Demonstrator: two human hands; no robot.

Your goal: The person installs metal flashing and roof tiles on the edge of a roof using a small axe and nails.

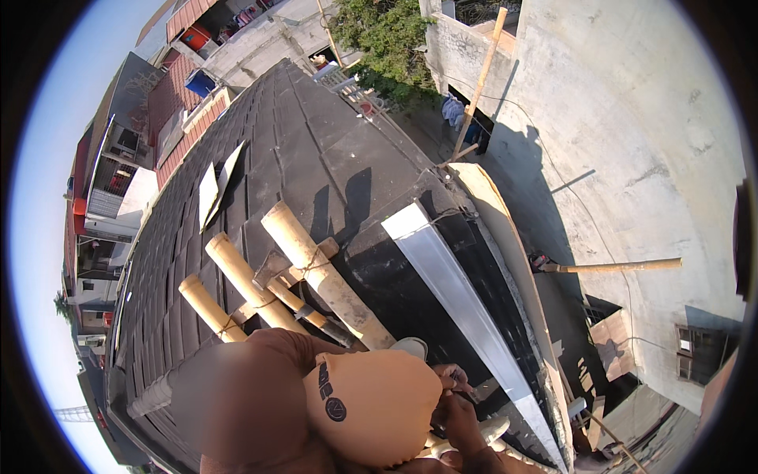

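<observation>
Orange cloth with a dark printed mark bulges at the lower middle, and a bare arm bends around its far side. At its right edge, my left hand has its fingers closed together. Just below it, my right hand is also closed, close to the left one. Whatever they pinch is too small and shaded to make out. A pale round rim shows behind the cloth. To the right of my hands runs a long silver metal channel, lying on the dark roof.
Cut bamboo poles tied to a crosspiece jut over the roof tiles; a tool with a wooden handle lies among them. Two pale flat pieces rest farther off. Past a board, the roof edge drops beside a concrete wall.
</observation>
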